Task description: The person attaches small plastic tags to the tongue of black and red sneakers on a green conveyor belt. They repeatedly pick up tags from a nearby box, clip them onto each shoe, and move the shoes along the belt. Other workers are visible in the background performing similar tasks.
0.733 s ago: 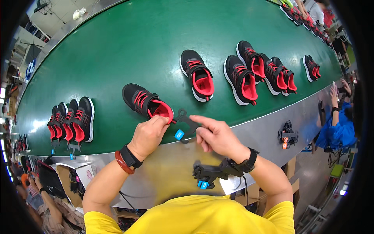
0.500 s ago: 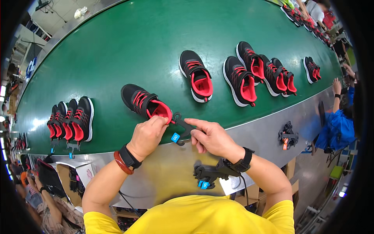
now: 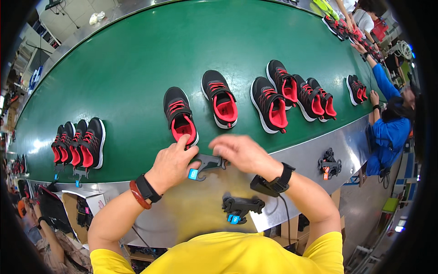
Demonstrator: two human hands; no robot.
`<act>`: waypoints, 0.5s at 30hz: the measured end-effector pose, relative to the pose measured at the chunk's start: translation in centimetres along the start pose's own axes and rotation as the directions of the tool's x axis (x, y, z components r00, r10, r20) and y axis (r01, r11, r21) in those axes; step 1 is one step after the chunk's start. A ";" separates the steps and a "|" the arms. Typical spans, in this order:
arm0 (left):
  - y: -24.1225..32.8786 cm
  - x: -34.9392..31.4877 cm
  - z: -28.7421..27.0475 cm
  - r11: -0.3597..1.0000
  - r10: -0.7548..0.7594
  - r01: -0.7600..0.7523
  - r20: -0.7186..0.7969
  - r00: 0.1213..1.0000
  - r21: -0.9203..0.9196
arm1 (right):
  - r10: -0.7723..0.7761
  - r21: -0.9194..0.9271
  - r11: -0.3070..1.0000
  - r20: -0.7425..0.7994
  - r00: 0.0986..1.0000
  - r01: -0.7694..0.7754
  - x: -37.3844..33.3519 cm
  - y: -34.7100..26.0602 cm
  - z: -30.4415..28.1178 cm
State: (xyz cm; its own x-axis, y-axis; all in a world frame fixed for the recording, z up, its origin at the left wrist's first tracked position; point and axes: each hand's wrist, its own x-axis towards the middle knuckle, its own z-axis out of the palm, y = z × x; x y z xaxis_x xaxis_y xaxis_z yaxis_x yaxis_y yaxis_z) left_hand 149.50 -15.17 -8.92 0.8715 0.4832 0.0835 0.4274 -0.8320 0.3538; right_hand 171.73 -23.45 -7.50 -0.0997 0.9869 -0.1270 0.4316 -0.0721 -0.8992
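A black sneaker [image 3: 177, 109] with red laces and red lining stands on the green surface, heel toward me. My left hand [image 3: 172, 160] is closed at its heel, fingertips by the collar. That same hand pinches a black plastic shoe hanger [image 3: 207, 160] carrying a blue size tag [image 3: 193, 174]. The hanger lies against the heel; whether it is hooked in is hidden by my fingers. My right hand [image 3: 244, 153], slightly blurred, is apart from the shoe with its fingers stretched out, close to the hanger's right end. A matching sneaker [image 3: 219, 99] stands just to the right.
Several matching sneakers [image 3: 269, 106] stand farther right, and a row with hangers [image 3: 92, 142] sits at left. On the metal edge [image 3: 292, 157] lie spare hangers with blue tags [image 3: 242, 206] and a pile with orange tags [image 3: 329, 163]. A co-worker in blue [image 3: 388, 137] reaches in at right.
The held sneaker has turned upright and shifted right, beside its match. My right hand has let go of the hanger, which my left hand now holds. The co-worker's arm has reached farther over the surface.
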 end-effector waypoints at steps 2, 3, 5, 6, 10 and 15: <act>-0.2 -0.2 0.0 0.996 -0.073 0.071 0.036 0.997 0.055 | -0.277 -0.308 0.933 -0.294 0.915 0.184 1.4 0.0 -1.6; 0.1 0.0 -0.4 0.991 -0.119 0.115 0.054 0.991 0.064 | -0.296 -0.405 0.897 -0.254 0.921 0.176 1.8 -0.2 -2.6; 1.2 0.6 -1.6 0.982 -0.176 0.167 0.093 0.980 0.091 | -0.311 -0.572 0.800 -0.135 0.941 0.183 2.3 0.6 -4.1; 1.3 0.8 -1.7 0.981 -0.191 0.185 0.108 0.976 0.060 | -0.312 -0.639 0.742 -0.060 0.948 0.203 2.7 2.3 -4.4; 0.8 1.0 -1.2 0.970 -0.235 0.241 0.119 0.965 -0.040 | -0.345 -0.718 0.626 0.095 0.934 0.304 4.0 4.1 -4.8; 0.8 1.0 -0.7 0.970 -0.236 0.241 0.090 0.967 -0.039 | -0.476 -0.784 0.455 0.187 0.860 0.422 3.6 2.3 -4.3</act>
State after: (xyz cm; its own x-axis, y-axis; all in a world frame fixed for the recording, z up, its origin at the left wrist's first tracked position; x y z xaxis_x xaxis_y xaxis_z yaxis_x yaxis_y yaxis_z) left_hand 150.58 -15.16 -7.88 0.7639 0.6395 -0.0871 0.6148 -0.6800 0.3996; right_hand 176.26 -19.43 -8.24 -0.4585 0.8556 0.2402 0.8570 0.4972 -0.1350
